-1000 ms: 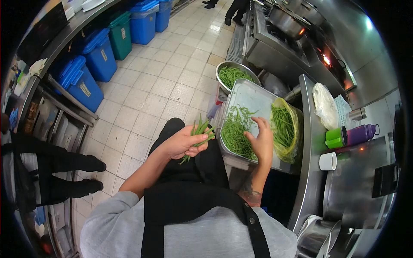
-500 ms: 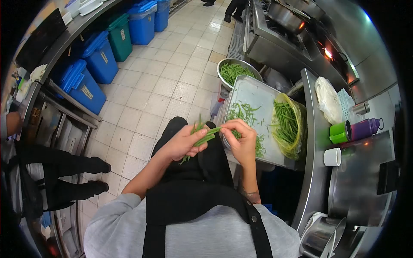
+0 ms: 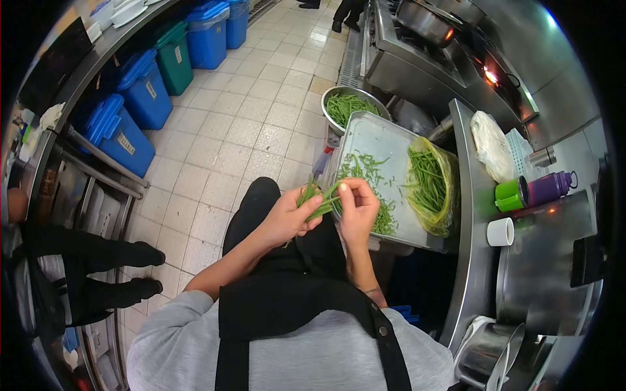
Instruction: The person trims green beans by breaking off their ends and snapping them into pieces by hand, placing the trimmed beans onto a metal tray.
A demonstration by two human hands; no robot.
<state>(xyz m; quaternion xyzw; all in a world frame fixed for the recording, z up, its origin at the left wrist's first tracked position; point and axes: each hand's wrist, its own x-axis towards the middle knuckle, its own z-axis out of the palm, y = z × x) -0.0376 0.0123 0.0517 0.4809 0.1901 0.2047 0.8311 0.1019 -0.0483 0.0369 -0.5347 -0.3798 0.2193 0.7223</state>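
My left hand is closed round a small bunch of green beans above my lap. Thumb and fingers of my right hand pinch the end of a bean from that bunch, close beside the left hand. Beyond the right hand lies a pale metal tray strewn with short green bean pieces. On the tray's right side, a yellow plastic bag stands open with long green beans inside. A metal bowl heaped with whole beans sits behind the tray.
A steel counter on the right bears a white cup, a purple bottle and a green cup. A lit stove is ahead. Blue bins line the left; another person's legs are nearby.
My right hand has turned and drawn slightly nearer my body, still pinching at the bunch's end. My left hand keeps its hold. The whole view has shifted a little.
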